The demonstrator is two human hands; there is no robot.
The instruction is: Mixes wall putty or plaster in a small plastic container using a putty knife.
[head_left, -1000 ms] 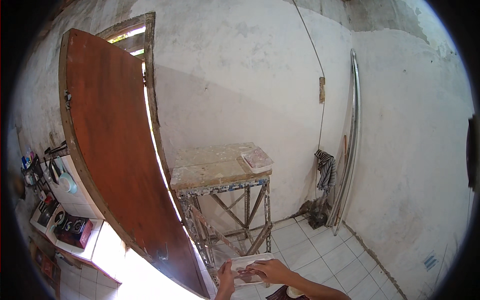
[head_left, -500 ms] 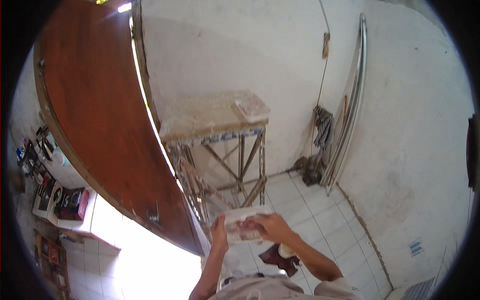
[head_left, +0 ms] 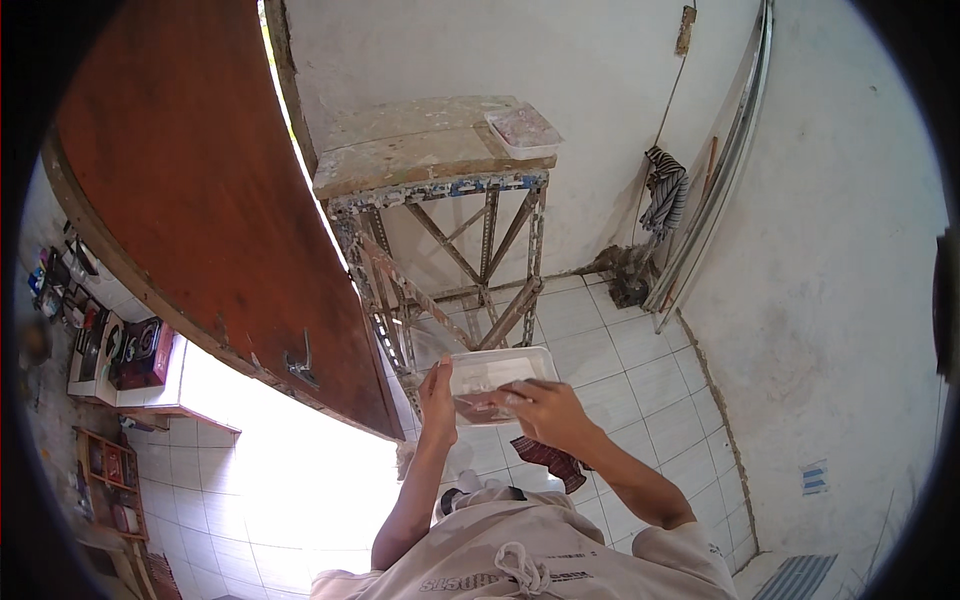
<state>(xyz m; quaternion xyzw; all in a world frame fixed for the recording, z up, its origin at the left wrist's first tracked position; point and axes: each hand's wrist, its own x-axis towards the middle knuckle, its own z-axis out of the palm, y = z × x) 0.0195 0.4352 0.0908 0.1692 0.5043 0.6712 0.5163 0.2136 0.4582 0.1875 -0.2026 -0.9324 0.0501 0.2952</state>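
In front of my body I hold a shallow, clear rectangular plastic container (head_left: 515, 365). My left hand (head_left: 437, 397) grips its left edge, with the fingers closed around the rim. Over the near part of the container is my right hand (head_left: 540, 408), its fingers drawn together and whitish at the tips. Whatever is between them is too small to make out. Next to these fingertips, a reddish-brown patch (head_left: 478, 402) shows in the container. Its bottom also looks whitish.
Ahead stands a paint-spattered table (head_left: 400, 150) with a second plastic container (head_left: 523, 132) on its right corner. A brown door (head_left: 200, 180) stands ajar at left. Metal poles (head_left: 725, 150) and a striped cloth (head_left: 664, 190) line the right corner. Dark red cloth (head_left: 550, 462) lies below my hands.
My view has tilted downward, so the table and wall sit higher. My right hand has shifted toward the container's near right side, uncovering more of its inside. The left hand keeps its grip.
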